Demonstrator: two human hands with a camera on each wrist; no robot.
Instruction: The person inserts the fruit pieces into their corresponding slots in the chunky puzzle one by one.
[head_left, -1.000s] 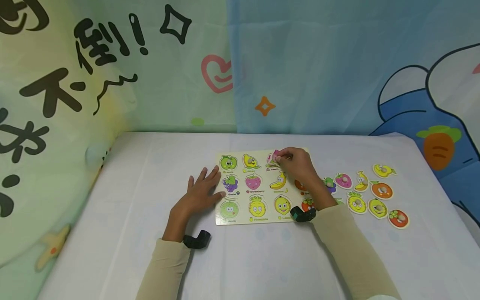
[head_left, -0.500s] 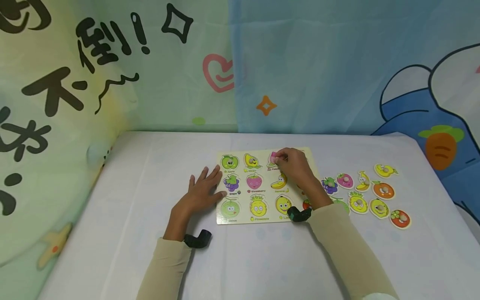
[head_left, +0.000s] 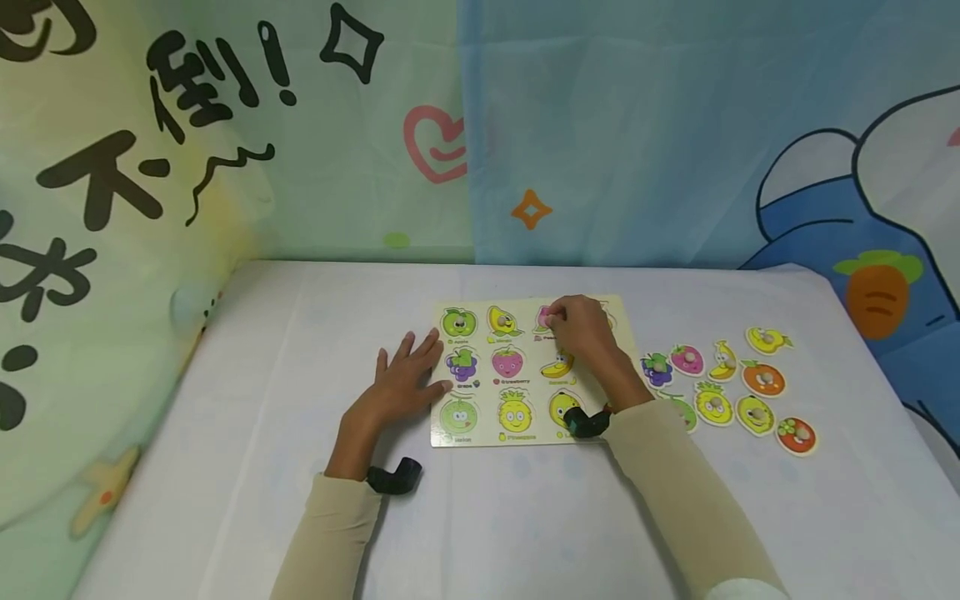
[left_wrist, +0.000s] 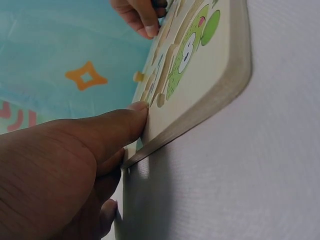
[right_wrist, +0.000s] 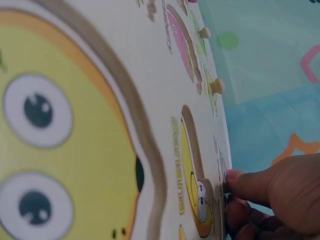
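Note:
A cream wooden fruit puzzle board (head_left: 486, 432) lies on the white table. My left hand (head_left: 405, 387) rests at its left edge with fingers spread. In the left wrist view, the thumb (left_wrist: 117, 125) presses on the board's top face near the rim. At the far row, third place, my right hand (head_left: 588, 329) pinches a pink peach puzzle piece (head_left: 542, 317) over its slot. The fingers partly hide the piece; whether it is fully seated I cannot tell. Beside it, the apple piece (head_left: 458, 322) and the mango-like yellow piece (head_left: 502, 321) sit in their slots with knobs up.
Right of the board lie several loose pieces: grapes (head_left: 657, 369), strawberry (head_left: 687, 360), banana (head_left: 723, 362), pear (head_left: 767, 340), orange (head_left: 763, 378), pineapple (head_left: 713, 406), lemon (head_left: 755, 416) and tomato (head_left: 797, 436). The right forearm partly covers a green melon piece (head_left: 686, 412). A printed cloth backdrop (head_left: 600, 125) stands behind.
The right hand has shifted slightly left, with the pink peach piece now lower against its slot. The right forearm has swung left, uncovering the loose grapes. The left hand stays put.

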